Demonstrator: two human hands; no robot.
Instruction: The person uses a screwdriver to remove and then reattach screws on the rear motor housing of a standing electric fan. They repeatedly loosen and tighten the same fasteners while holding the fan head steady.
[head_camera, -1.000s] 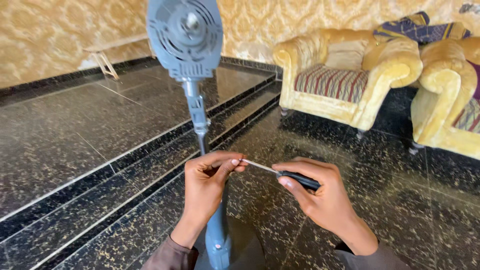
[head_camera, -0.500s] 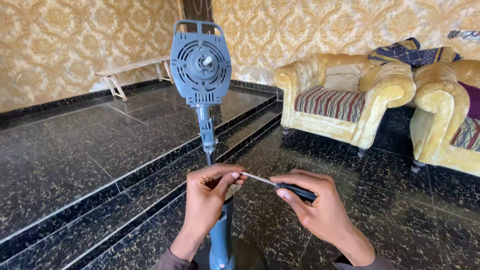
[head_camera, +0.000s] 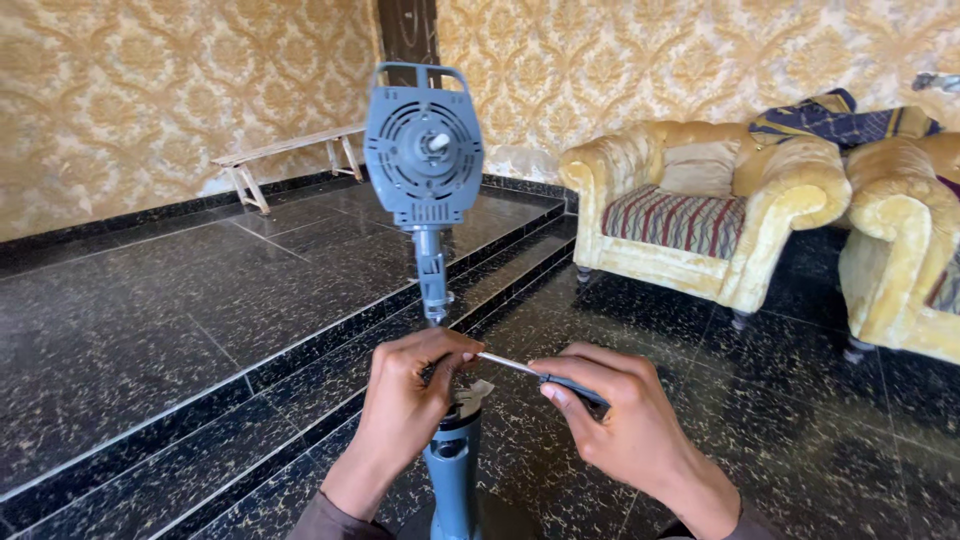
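Note:
A grey-blue fan motor head (head_camera: 423, 147) without blades stands on a thin pole (head_camera: 433, 285) above a thicker grey-blue stand tube (head_camera: 453, 470). My left hand (head_camera: 405, 405) is wrapped around the joint where the pole enters the tube. My right hand (head_camera: 625, 430) holds a screwdriver (head_camera: 545, 375) with a dark handle, its metal shaft pointing left to the joint under my left fingers. A small pale piece (head_camera: 478, 390) sticks out at the joint.
Two yellow armchairs (head_camera: 700, 215) (head_camera: 905, 250) with striped cushions stand at the right on the black marble floor (head_camera: 180, 330). A step edge runs diagonally across the floor. A wooden bench (head_camera: 290, 160) rests against the patterned wall at the back left.
The view has tilted up and shifted, so the fan head sits lower and more central. Both hands stay at the pole joint with the screwdriver in place.

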